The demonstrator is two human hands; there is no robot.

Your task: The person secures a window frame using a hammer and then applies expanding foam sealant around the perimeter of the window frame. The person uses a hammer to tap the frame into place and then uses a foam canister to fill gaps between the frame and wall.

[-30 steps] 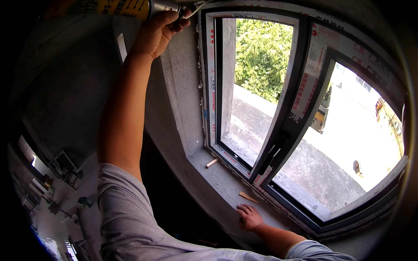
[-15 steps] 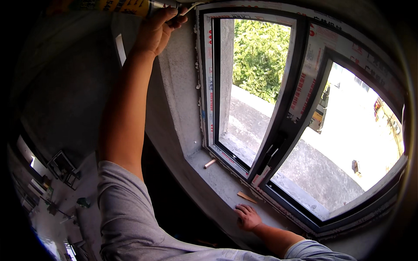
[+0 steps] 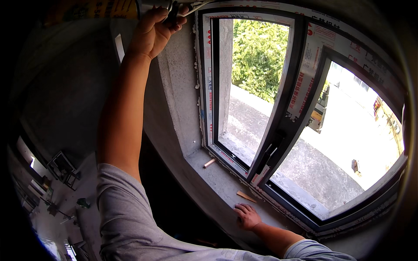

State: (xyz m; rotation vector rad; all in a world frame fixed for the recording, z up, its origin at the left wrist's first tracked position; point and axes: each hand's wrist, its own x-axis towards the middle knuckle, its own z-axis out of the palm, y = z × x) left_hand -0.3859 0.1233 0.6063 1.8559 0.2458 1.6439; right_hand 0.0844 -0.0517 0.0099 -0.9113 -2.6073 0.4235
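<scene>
My left hand (image 3: 153, 31) is raised to the top left corner of the window, shut on a foam gun (image 3: 174, 6) with a yellow can (image 3: 91, 8) behind it. Its thin nozzle (image 3: 198, 5) reaches toward the upper edge of the dark window frame (image 3: 208, 78). My right hand (image 3: 247, 215) rests flat on the grey concrete sill (image 3: 217, 180), fingers spread, holding nothing. Dried foam shows in the gap along the frame's left side.
A small wooden wedge (image 3: 246, 196) and a short tan tube (image 3: 209, 163) lie on the sill. The open sash (image 3: 283, 126) stands in the middle of the window, with trees and a paved yard outside. Tools and clutter lie on the floor (image 3: 52, 191) at lower left.
The view has shifted slightly; my left hand stays at the top corner with the gun, and my right hand stays on the sill.
</scene>
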